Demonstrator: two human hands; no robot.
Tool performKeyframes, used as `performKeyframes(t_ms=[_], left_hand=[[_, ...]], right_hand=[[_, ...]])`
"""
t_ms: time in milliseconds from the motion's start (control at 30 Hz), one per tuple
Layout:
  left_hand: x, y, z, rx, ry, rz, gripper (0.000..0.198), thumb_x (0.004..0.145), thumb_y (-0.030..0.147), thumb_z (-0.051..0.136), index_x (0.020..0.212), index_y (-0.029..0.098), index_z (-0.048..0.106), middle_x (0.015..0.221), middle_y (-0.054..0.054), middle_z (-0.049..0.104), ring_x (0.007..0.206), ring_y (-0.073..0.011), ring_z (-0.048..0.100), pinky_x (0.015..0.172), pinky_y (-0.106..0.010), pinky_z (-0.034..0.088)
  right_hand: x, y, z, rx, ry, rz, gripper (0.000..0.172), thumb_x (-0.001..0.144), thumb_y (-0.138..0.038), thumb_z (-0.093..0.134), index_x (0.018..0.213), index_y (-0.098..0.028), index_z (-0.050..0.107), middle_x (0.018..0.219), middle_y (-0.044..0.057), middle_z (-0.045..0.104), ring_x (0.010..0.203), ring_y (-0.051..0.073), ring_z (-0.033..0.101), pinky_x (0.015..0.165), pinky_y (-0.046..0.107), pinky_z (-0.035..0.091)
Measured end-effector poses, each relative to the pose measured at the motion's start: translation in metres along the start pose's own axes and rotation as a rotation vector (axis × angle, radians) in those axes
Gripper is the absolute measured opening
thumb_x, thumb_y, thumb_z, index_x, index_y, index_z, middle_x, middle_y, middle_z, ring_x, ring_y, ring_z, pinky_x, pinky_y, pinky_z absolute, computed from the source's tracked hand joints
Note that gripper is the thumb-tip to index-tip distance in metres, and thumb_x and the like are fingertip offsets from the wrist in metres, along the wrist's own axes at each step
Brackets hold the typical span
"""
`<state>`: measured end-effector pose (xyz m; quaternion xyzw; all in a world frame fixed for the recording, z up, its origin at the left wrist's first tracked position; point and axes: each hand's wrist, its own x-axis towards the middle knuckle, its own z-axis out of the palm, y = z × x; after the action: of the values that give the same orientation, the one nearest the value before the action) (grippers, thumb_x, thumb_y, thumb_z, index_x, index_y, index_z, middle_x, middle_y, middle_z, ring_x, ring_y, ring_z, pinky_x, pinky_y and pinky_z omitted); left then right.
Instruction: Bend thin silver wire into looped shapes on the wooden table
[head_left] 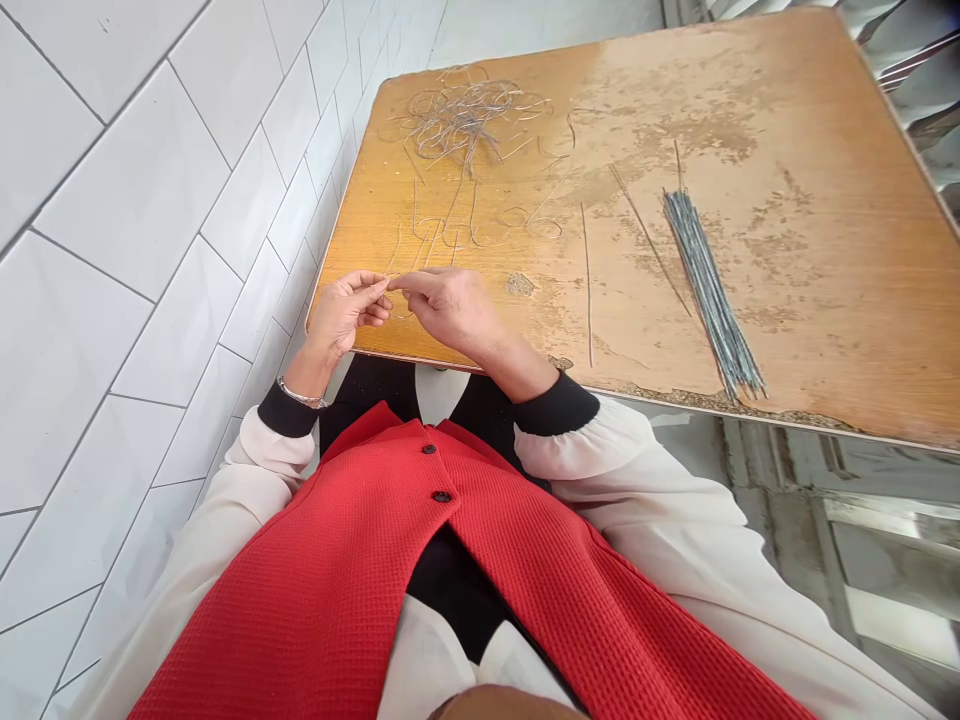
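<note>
Grip is a close pinch: my left hand [346, 312] and right hand [446, 310] meet at the fingertips [399, 284], just over the near edge of the worn wooden tabletop [787, 200], and I cannot tell whether a wire sits between them. Bent thin wire pieces [442, 240] lie just beyond my fingers, a tangled wire heap [457, 120] sits farther up beside the white tiled wall [187, 230], and a bundle of straight grey wires [709, 290] lies off to the right, well apart from both hands.
</note>
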<state>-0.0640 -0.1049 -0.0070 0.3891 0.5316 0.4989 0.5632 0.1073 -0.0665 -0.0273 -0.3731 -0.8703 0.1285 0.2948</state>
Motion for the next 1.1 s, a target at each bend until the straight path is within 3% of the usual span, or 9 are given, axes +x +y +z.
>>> performKeyframes(t_ms=[200,400,533,700,867,1100], left_hand=[[0.002,-0.001,0.0,0.001,-0.012,0.01,0.011,0.094,0.017,0.068,0.084,0.015,0.065,0.059,0.005,0.067,0.049,-0.0037,0.06,0.051,-0.015,0.046],[-0.002,0.004,-0.001,0.018,-0.005,0.007,0.015,0.093,0.029,0.072,0.089,0.016,0.066,0.063,0.004,0.068,0.05,-0.0038,0.061,0.053,-0.015,0.048],[-0.006,0.005,-0.003,0.013,-0.019,-0.002,0.021,0.091,0.036,0.074,0.095,0.017,0.067,0.066,0.003,0.07,0.054,-0.0049,0.065,0.055,-0.016,0.049],[-0.009,-0.001,-0.008,-0.073,-0.083,0.031,0.017,0.091,0.029,0.074,0.096,0.015,0.067,0.074,0.001,0.073,0.063,-0.0064,0.069,0.061,-0.016,0.053],[-0.011,-0.001,-0.005,-0.049,-0.047,0.014,0.013,0.091,0.022,0.073,0.085,0.015,0.064,0.071,0.002,0.071,0.06,-0.0056,0.068,0.059,-0.016,0.051],[-0.011,0.003,0.003,0.049,0.02,0.053,0.018,0.09,0.02,0.074,0.077,0.016,0.062,0.065,0.003,0.068,0.054,-0.0044,0.062,0.056,-0.016,0.049]], right_hand=[[0.001,0.0,0.004,-0.002,0.034,-0.001,0.04,0.092,-0.012,0.041,0.108,-0.019,0.078,0.092,0.01,0.077,0.081,0.021,0.068,0.071,0.032,0.046],[0.001,-0.002,0.003,0.085,0.049,0.03,0.039,0.093,-0.015,0.043,0.112,-0.019,0.077,0.102,0.01,0.079,0.084,0.021,0.07,0.075,0.032,0.048],[0.001,-0.004,-0.002,0.157,0.04,0.096,0.037,0.093,-0.016,0.046,0.117,-0.017,0.075,0.096,0.009,0.079,0.078,0.02,0.07,0.074,0.032,0.049],[0.0,-0.004,-0.004,0.208,0.047,0.088,0.034,0.095,-0.018,0.045,0.108,-0.018,0.077,0.094,0.009,0.078,0.077,0.019,0.07,0.072,0.032,0.048],[0.0,-0.003,-0.002,0.148,0.053,0.025,0.034,0.095,-0.016,0.045,0.102,-0.019,0.078,0.094,0.009,0.078,0.081,0.02,0.07,0.073,0.032,0.047],[0.003,-0.004,-0.006,-0.08,-0.05,-0.079,0.035,0.098,-0.018,0.042,0.092,-0.02,0.077,0.082,0.008,0.074,0.076,0.02,0.064,0.067,0.032,0.04]])
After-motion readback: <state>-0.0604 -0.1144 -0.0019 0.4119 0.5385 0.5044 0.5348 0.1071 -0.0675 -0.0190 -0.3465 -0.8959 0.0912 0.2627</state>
